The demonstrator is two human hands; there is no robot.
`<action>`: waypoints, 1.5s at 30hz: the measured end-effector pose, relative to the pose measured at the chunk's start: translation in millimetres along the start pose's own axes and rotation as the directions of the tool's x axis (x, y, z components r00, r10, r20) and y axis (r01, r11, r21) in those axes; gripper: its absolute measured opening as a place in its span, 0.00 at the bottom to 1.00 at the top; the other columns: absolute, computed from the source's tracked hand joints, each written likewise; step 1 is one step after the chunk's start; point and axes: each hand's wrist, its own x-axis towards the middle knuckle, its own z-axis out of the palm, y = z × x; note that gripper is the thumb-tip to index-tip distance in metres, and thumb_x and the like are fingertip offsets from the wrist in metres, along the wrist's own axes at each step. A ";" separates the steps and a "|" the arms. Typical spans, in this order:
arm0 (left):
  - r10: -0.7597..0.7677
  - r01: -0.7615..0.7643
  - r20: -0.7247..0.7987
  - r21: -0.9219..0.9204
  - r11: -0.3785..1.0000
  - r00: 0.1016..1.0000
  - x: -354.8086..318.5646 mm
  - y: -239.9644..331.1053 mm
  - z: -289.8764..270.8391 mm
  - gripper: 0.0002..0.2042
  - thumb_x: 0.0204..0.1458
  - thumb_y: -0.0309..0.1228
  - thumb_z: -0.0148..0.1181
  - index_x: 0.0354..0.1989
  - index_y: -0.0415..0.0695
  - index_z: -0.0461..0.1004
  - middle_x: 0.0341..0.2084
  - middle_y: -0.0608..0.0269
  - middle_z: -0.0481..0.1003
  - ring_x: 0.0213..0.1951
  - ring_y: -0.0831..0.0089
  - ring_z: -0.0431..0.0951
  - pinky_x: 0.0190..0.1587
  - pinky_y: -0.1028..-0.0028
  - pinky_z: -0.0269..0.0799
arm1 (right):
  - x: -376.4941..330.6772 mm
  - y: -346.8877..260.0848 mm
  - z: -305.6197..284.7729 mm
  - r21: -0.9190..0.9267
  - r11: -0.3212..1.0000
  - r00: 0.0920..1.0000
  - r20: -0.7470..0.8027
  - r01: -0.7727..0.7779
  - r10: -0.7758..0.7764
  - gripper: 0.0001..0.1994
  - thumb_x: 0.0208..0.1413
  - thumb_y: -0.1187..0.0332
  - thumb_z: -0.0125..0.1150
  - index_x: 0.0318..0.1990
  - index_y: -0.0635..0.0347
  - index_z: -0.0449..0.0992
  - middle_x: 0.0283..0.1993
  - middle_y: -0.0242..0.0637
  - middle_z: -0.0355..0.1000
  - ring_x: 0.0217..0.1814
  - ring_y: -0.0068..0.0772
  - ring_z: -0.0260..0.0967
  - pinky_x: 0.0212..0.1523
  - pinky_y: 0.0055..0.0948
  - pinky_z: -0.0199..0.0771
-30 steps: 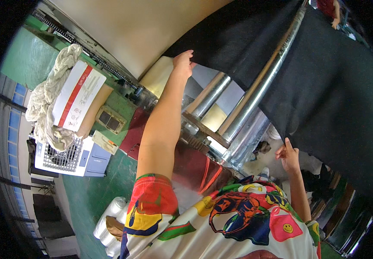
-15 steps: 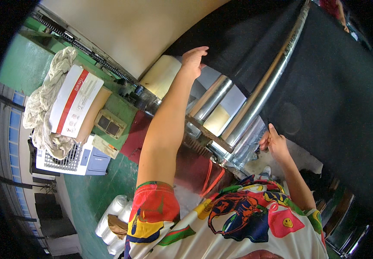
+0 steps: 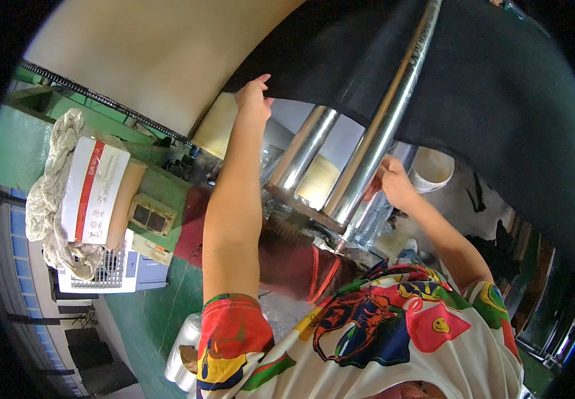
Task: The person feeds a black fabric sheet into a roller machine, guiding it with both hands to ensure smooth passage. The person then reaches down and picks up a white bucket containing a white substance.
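Black fabric (image 3: 500, 100) pinched in both grips, left hand (image 3: 253, 100), right hand (image 3: 390, 183), red-striped white box (image 3: 93, 189) left.

Cardboard box (image 3: 94, 191), grey rag (image 3: 51, 193)

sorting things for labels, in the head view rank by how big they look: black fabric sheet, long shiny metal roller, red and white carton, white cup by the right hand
1. black fabric sheet
2. long shiny metal roller
3. red and white carton, though it sits farther off, so its true size is unsure
4. white cup
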 end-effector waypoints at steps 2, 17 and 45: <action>-0.001 0.006 0.137 -0.039 0.999 0.991 5.7 -7.8 -0.4 0.13 0.37 0.19 0.45 0.33 0.41 0.71 0.33 0.60 0.71 0.38 0.64 0.66 0.40 0.67 0.63 | -11.2 1.9 -4.9 0.020 1.000 0.998 -0.061 -0.020 0.021 0.15 0.54 0.66 0.40 0.47 0.64 0.58 0.28 0.46 0.69 0.24 0.35 0.70 0.25 0.28 0.72; -0.107 0.109 0.019 -0.076 0.991 0.994 23.7 -3.0 -17.5 0.14 0.33 0.16 0.40 0.26 0.42 0.71 0.29 0.60 0.66 0.28 0.67 0.64 0.30 0.68 0.63 | -249.7 -47.3 -217.8 0.082 0.873 0.290 -0.954 0.481 -0.071 0.23 0.49 0.62 0.52 0.49 0.67 0.59 0.47 0.45 0.60 0.47 0.39 0.60 0.47 0.32 0.63; -0.096 0.067 -0.118 -0.233 0.970 0.988 -12.8 -20.6 30.5 0.19 0.37 0.26 0.57 0.41 0.40 0.65 0.40 0.57 0.68 0.41 0.67 0.67 0.39 0.69 0.64 | -168.7 52.8 -113.3 0.256 0.939 0.751 -0.660 0.229 -0.003 0.13 0.53 0.60 0.43 0.33 0.63 0.64 0.19 0.40 0.68 0.16 0.31 0.64 0.19 0.29 0.66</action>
